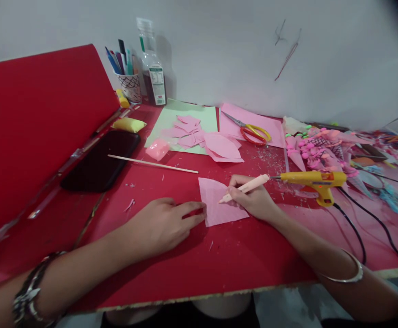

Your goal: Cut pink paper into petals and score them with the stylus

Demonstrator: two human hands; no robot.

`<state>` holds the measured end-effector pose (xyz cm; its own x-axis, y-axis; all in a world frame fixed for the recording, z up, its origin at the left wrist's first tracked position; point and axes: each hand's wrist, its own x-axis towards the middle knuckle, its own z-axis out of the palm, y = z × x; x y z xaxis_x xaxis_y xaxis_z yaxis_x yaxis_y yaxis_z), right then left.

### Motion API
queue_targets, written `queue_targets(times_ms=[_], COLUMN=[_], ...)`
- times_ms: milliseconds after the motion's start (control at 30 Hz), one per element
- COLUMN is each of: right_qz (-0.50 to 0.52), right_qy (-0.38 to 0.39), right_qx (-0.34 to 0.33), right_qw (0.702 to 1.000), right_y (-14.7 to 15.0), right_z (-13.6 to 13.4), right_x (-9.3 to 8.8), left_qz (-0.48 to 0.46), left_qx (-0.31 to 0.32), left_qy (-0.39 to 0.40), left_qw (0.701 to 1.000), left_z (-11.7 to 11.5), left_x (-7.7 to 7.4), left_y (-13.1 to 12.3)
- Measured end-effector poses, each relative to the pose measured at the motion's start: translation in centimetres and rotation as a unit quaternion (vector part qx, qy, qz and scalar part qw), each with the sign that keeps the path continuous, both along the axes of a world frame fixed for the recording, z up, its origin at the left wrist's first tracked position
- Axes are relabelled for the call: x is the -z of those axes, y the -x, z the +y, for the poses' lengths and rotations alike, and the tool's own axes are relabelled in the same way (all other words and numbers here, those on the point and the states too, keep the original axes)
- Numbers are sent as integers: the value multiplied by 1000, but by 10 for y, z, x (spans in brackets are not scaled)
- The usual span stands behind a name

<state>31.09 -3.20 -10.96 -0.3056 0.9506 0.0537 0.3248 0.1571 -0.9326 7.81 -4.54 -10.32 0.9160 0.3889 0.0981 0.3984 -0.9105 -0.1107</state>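
Note:
A piece of pink paper [215, 214] with a curved upper right edge lies flat on the red table. My right hand [251, 198] grips a pale peach marker pen [253, 184], its tip at the middle of the paper. Under the heel of that hand is the paper's right side. My left hand [166, 223] rests on the table with fingers stretched out, fingertips touching the paper's left edge. Just beyond the paper lies a thin wooden stick [152, 163]. Cut pink paper petals [221, 146] are piled farther back, partly over a light green sheet [161, 120].
A yellow glue gun [313, 180] with a black cord lies right of my right hand. Scissors [253, 132] rest on pink paper behind. At left are a black phone [101, 159] and a red board [41, 118]; a pen cup [130, 86] and bottle [154, 82] stand by the wall.

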Motion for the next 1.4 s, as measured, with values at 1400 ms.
queue_targets(times_ms=[1400], right_qz=[-46], right_qy=[-3], right_qx=[-71], right_qw=[996], right_y=[11], right_z=[-10], right_x=[-3], left_qz=[44], left_qx=[-78], left_qy=[-82], left_qw=[993], left_z=[-13], left_x=[4], left_y=[-1])
